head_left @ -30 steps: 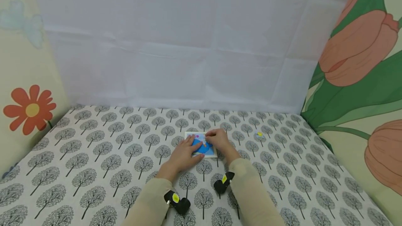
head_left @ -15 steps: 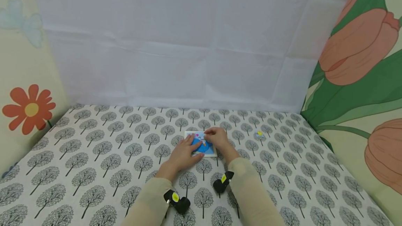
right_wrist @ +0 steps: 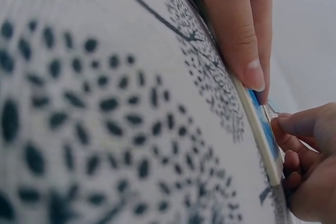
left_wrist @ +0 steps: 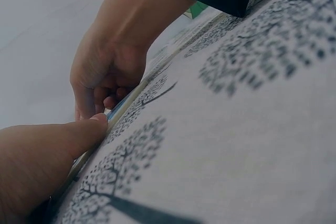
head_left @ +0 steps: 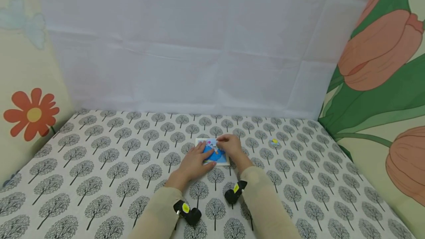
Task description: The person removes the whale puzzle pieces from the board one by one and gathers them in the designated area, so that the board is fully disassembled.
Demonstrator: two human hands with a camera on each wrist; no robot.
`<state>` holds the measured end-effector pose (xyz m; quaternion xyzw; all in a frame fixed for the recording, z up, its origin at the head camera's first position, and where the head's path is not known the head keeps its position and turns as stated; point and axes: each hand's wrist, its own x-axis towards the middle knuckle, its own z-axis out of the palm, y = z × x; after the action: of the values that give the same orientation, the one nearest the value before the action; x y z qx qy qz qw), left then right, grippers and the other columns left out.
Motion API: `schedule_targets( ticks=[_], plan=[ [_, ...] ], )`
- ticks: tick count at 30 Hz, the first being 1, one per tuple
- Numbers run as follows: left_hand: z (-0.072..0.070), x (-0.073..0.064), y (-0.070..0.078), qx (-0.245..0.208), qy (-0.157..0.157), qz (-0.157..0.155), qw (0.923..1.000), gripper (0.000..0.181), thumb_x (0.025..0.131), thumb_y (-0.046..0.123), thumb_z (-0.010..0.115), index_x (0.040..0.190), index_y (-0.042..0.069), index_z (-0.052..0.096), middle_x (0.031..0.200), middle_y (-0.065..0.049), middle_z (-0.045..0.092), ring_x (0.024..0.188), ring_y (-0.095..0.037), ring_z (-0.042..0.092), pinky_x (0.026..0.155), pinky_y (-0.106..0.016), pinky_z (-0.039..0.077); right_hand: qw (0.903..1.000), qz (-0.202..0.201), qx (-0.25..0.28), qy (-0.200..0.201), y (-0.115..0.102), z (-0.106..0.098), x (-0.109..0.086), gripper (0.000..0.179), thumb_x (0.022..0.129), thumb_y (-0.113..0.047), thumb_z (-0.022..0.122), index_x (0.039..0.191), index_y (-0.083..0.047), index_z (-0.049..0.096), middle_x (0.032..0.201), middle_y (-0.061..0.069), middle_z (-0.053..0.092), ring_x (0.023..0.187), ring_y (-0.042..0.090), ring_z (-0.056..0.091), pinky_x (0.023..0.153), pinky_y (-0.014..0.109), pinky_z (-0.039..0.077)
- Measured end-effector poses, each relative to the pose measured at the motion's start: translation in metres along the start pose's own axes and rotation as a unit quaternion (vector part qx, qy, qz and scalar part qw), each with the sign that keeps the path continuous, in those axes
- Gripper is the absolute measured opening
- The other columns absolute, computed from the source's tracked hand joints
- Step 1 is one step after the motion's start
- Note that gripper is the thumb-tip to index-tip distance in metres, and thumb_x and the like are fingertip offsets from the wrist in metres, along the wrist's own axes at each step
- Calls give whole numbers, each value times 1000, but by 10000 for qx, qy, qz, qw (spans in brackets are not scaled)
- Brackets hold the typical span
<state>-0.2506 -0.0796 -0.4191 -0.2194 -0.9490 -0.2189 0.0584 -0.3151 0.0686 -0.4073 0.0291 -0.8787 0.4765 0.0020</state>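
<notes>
A small rectangular puzzle board [head_left: 227,161] with a pale rim and a blue picture lies on the cloth-covered table in the head view. My left hand [head_left: 194,163] rests flat over its left side, fingers spread, thumb along the near edge. At the upper right of the board my right hand [head_left: 230,146] has its fingers curled, thumb and index finger pinching a small, thin, pale puzzle piece [right_wrist: 271,109] close over the picture. Most of that piece is hidden by the fingertips. In the left wrist view, the left thumb [left_wrist: 86,132] presses near the board's edge.
A loose yellow and light-blue piece [head_left: 275,142] lies on the tree-print cloth [head_left: 116,172] to the right of the board. A white sheet [head_left: 179,47] hangs behind the table. Walls with painted flowers [head_left: 375,51] stand at both sides.
My right fingertips have shifted very slightly over the upper part of the board, and a pale patch beside them shows more. The left hand and the loose yellow piece stay in place.
</notes>
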Motion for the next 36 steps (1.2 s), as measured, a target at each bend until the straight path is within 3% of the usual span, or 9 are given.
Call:
schedule_targets(
  ticks=[12,19,27,36],
  plan=[
    [0,0,1,23,-29,-9,10000,51,85,41,49,127,11,46,136,-21,23,125,-32,16,100,-47,14,9959,239,858,163,2,-6,2,12,77,-8,64,88,-4,66,86,5,61,82,19,56,71,30,47],
    [-1,0,2,-22,-25,-4,10000,52,85,40,49,126,9,46,136,-21,23,125,-33,16,99,-47,15,9876,527,1466,188,5,-10,6,14,78,-6,63,91,-3,66,91,7,59,85,20,55,71,30,48],
    [-2,0,2,34,-32,5,10000,52,85,40,49,126,10,46,136,-21,23,125,-33,17,99,-47,15,9901,559,1230,376,7,-22,6,14,78,-10,63,91,-7,67,93,5,60,86,19,55,74,33,46],
    [-2,-1,3,10,-9,25,10000,51,85,39,49,125,9,47,135,-22,24,125,-34,17,99,-48,15,9879,436,1456,309,13,-43,8,15,80,-9,61,94,-4,65,98,8,58,94,22,52,81,36,43]
  ],
)
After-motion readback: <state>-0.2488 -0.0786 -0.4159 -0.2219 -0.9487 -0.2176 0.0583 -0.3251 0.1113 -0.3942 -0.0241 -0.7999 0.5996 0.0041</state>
